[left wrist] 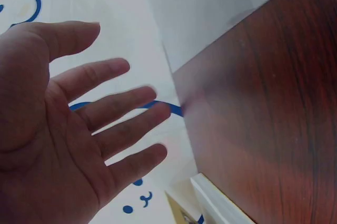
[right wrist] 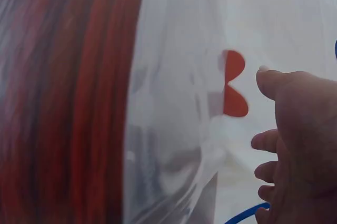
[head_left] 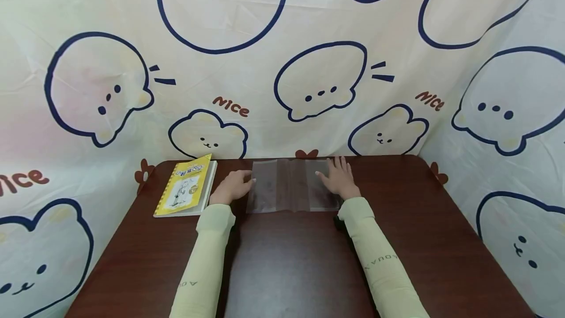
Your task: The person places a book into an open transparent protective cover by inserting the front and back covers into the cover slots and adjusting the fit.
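Note:
A clear plastic book cover [head_left: 291, 185] lies spread flat on the table, with a broad see-through flap at either side. My left hand [head_left: 231, 187] is beside its left edge, between the cover and a yellow book. In the left wrist view the left hand [left wrist: 79, 124] has its fingers loosely extended and holds nothing. Over the cover's right flap is my right hand [head_left: 340, 178], fingers spread. The right wrist view shows the right hand [right wrist: 300, 134] with relaxed fingers near the shiny plastic cover [right wrist: 168, 103]; whether it touches the plastic I cannot tell.
The yellow spiral-edged book [head_left: 185, 188] lies at the table's back left, its front cover slightly raised. A dark brown wooden table [head_left: 291, 264] meets a patterned cloth [head_left: 260, 82] hung behind it. Cloth also hangs on the left and right.

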`<state>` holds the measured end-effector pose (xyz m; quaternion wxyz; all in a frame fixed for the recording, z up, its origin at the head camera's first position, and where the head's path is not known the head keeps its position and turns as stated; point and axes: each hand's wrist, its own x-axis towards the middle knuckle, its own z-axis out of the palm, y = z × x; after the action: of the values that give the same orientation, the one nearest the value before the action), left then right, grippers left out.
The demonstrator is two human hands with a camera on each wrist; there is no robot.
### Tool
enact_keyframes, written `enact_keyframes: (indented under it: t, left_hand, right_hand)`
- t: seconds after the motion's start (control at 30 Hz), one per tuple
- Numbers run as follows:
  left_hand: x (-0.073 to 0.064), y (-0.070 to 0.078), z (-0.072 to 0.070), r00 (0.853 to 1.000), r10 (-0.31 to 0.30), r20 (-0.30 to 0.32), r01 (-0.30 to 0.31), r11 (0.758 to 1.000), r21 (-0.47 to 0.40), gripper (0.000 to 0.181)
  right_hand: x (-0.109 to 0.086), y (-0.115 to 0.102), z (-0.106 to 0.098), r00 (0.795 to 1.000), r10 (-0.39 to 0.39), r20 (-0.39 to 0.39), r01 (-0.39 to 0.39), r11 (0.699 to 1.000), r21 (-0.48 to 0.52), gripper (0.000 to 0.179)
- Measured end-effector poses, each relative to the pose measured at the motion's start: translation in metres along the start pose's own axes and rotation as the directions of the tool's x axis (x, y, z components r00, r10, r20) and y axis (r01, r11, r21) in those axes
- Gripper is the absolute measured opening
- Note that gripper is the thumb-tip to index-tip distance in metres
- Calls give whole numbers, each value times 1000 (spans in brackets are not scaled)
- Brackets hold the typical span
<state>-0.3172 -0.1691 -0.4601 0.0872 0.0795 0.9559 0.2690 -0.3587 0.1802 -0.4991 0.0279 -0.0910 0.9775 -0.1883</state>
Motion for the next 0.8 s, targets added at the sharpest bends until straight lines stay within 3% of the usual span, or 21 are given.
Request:
enact_keyframes:
  t: [0.2, 0.37, 0.6, 0.8]
  left_hand:
    - [-11, 0, -10, 997, 83, -7, -84, 995, -60, 52]
    - [-26, 1, -24, 994, 103, -41, -107, 989, -101, 52]
    - [-46, -3, -46, 982, 84, -170, -103, 989, -108, 49]
    - [-54, -18, -58, 963, 64, -262, -98, 988, -118, 46]
  right_hand:
    - [7, -23, -6, 994, -110, 13, 110, 994, -4, 68]
    - [10, -48, -16, 982, -183, 43, 180, 981, 77, 59]
    - [11, -88, -14, 959, -280, 42, 262, 936, 236, 54]
    - [10, -134, 7, 958, -283, -54, 282, 886, 368, 44]
